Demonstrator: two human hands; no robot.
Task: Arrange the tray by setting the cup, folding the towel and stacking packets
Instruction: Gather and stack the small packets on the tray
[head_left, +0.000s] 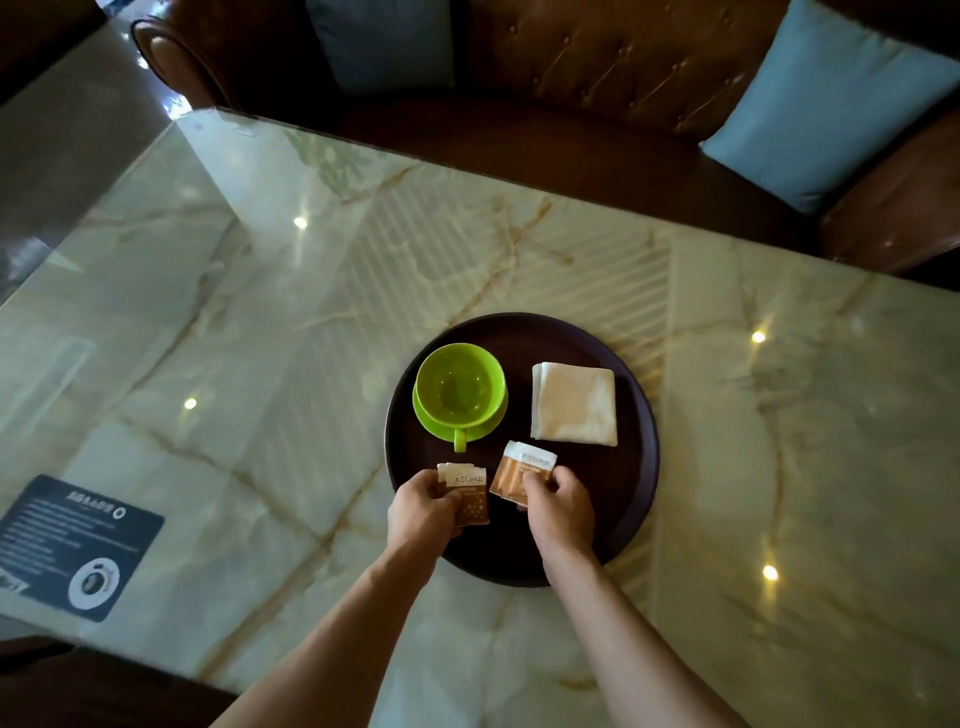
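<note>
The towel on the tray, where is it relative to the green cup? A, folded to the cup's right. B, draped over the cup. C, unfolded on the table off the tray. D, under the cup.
A: the towel lies folded flat on the tray, to the right of the cup and apart from it.

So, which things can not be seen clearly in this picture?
Head view only:
- How many packets the left hand holds: its stack is fanned and partly covered by fingers.
- Print on the packet in the right hand: too small.
- Text on the dark card: too small, partly cut by the left edge.
</note>
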